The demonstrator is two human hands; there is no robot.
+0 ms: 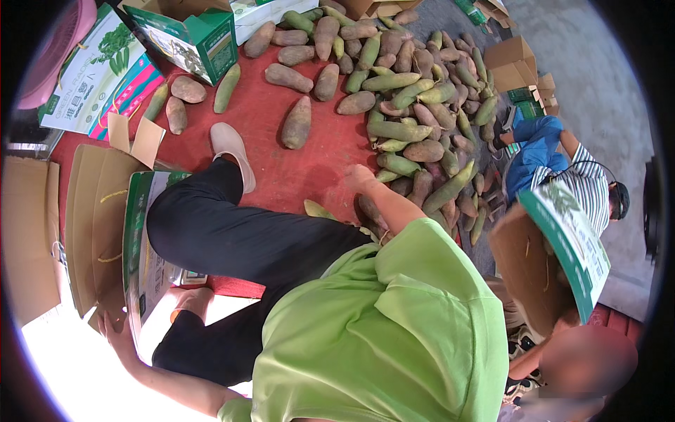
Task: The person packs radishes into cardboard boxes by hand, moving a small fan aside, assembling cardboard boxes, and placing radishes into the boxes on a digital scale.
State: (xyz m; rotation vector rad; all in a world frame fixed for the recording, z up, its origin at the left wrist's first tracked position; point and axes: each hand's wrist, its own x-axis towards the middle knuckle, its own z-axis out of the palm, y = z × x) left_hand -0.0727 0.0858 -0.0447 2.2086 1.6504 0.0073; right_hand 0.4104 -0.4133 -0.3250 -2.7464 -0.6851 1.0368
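A large pile of long green radishes (397,131) and dusty brownish-pink roots (424,151) lies on a red cloth (271,179). My right hand (360,179) hangs over the cloth at the pile's left edge. Its fingers are blurred, and nothing shows in them. One brownish root (297,124) lies apart beyond it. At the lower left, my left hand (121,343) grips the near edge of an open cardboard box (98,225) with green and white printed sides. The inside of that box is mostly hidden from me.
Printed cartons (184,39) stand at the far left beside a pink basin (60,53). On the right a person in a striped shirt (587,176) crouches by the pile. Nearer, another person's hand (562,327) holds a green and white carton (545,260). My shoe (232,151) rests on the cloth.
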